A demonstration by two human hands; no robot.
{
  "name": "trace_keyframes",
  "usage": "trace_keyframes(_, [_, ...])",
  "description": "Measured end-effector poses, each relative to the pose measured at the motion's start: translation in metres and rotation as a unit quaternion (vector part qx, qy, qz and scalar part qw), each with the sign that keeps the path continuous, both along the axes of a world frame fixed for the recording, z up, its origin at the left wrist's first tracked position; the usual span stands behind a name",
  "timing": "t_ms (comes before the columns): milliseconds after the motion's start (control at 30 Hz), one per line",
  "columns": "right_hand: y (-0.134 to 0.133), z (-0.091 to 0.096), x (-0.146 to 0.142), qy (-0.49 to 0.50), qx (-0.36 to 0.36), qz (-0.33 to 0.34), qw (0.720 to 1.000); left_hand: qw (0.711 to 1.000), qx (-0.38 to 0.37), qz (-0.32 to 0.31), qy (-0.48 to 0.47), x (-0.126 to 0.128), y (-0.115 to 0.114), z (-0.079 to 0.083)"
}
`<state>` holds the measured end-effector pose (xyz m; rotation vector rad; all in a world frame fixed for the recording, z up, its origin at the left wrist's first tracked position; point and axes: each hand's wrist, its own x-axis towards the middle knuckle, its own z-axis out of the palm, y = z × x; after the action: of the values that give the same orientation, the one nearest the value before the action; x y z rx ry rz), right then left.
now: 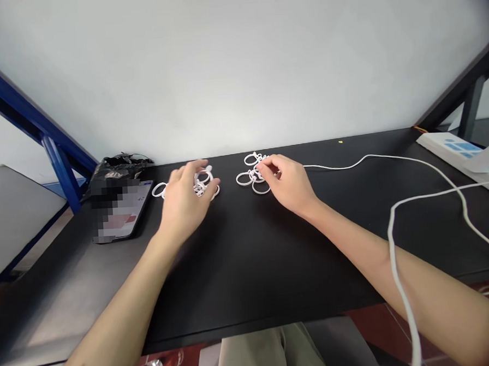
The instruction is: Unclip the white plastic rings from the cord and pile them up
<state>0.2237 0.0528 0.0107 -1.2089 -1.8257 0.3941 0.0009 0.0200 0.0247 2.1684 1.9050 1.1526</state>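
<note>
My left hand [185, 200] is curled over a pile of white plastic rings [159, 190] on the black table. One white ring [204, 177] with a small knob stands raised between its thumb and fingers. To the right, my right hand [289, 183] has thumb and fingertips pinched together at a second pile of white rings [244, 178]. What it grips looks like a white ring, partly hidden by the fingertips. Small eyelets or clips show on several of the rings.
A phone [135, 208] lies left of my left hand, before a crumpled black plastic bag [115, 170]. White cable [368, 156] runs across the right side, passing over my right forearm. A white box [451, 150] sits at far right. A pale wall [238, 68] rises behind the table [249, 270].
</note>
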Motion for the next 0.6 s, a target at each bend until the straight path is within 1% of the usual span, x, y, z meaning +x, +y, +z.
trace_keyframes(33, [0.004,-0.001,0.004,-0.049,0.01,-0.029,0.998,0.999,0.005,0.026,0.033,-0.006,0.003,-0.001])
trace_keyframes(100, [0.01,-0.005,0.009,-0.149,0.008,-0.062,0.987,0.993,-0.006,0.074,0.086,-0.014,0.007,-0.004])
trace_keyframes(167, [0.011,-0.008,0.009,-0.208,0.007,-0.063,0.976,0.987,-0.022,0.106,0.121,-0.017,0.008,-0.007])
trace_keyframes(233, [0.008,-0.009,0.004,-0.235,0.022,-0.047,0.971,0.984,-0.024,0.11,0.137,-0.015,0.008,-0.009])
trace_keyframes(333, [0.003,-0.009,-0.004,-0.271,0.05,-0.032,0.961,0.989,-0.001,0.072,0.133,-0.005,0.005,-0.012])
trace_keyframes(467, [0.001,-0.008,-0.008,-0.32,0.063,-0.04,0.944,0.993,0.023,-0.01,0.113,0.006,0.0,-0.016])
trace_keyframes(533, [-0.001,-0.007,-0.008,-0.315,0.069,-0.036,0.946,0.993,0.024,-0.05,0.1,0.009,-0.002,-0.016])
trace_keyframes(600, [-0.006,-0.004,-0.008,-0.27,0.084,-0.033,0.959,0.994,0.006,-0.084,0.064,0.012,-0.004,-0.013])
